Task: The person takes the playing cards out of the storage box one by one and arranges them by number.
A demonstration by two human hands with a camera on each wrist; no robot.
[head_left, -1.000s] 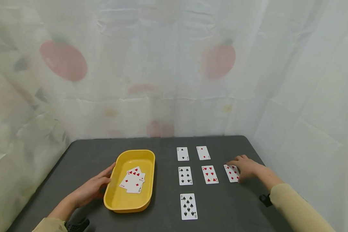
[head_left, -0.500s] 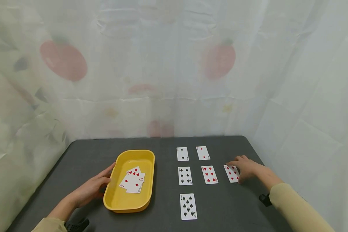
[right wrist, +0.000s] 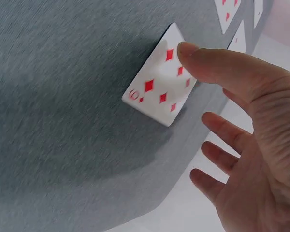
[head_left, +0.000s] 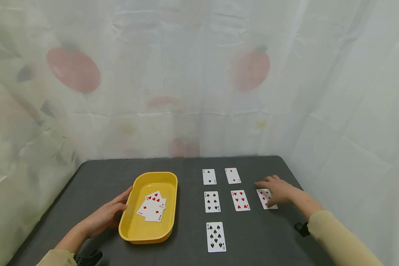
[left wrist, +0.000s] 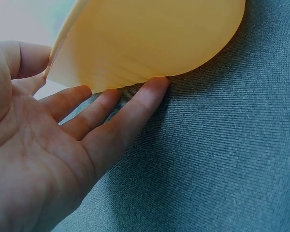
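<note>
Right hand (head_left: 279,191) lies over the six of diamonds (right wrist: 160,89) at the right end of the middle row, fingers spread and relaxed, thumb tip on the card, nothing gripped. Left hand (head_left: 101,218) rests flat against the yellow tray (head_left: 137,233). Advice: slide the card toward the table (head_left: 259,240) edge, pinch, then lift.

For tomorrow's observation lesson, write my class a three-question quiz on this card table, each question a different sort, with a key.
1. True or false: the yellow tray holds cards.
2. Which suit is on the card under the right hand: A hearts, B diamonds, C spades?
3. Fill in: the left hand rests against the tray's ____ side.
Key: 1 true; 2 B; 3 left.
</note>
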